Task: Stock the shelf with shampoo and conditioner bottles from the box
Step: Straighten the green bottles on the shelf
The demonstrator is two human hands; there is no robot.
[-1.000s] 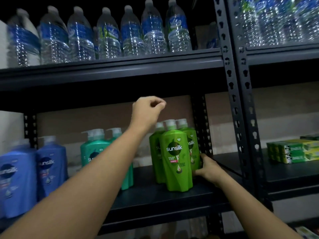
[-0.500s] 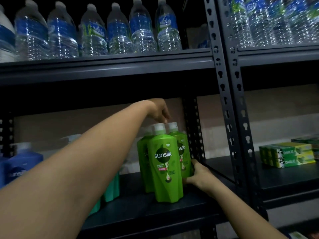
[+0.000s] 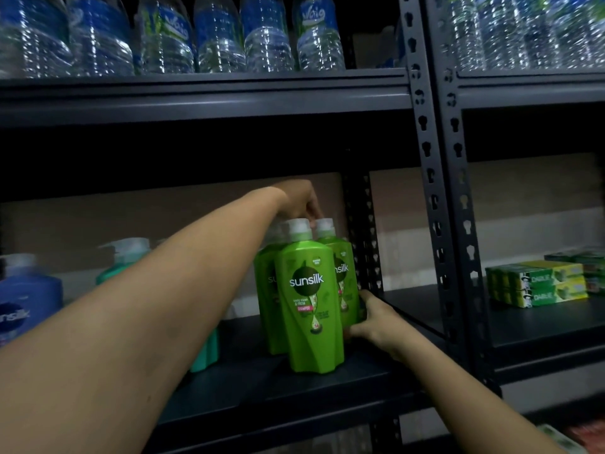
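Since your left hand [image 3: 299, 199] has dropped from its raised, loosely closed pose of a second ago onto the caps at the back of the green shampoo bottles [image 3: 311, 299], you are now squaring the cluster, not adding to it. Its fingers curl over a rear cap (which one is hidden). Your right hand [image 3: 373, 322] stays wrapped round the rightmost bottle, low down. All three stand upright on the shelf [image 3: 327, 391], beside the upright post. The box is out of view, so expect another trip.

Upright green shampoo bottles [image 3: 309, 299] on shelf [image 3: 294, 385]
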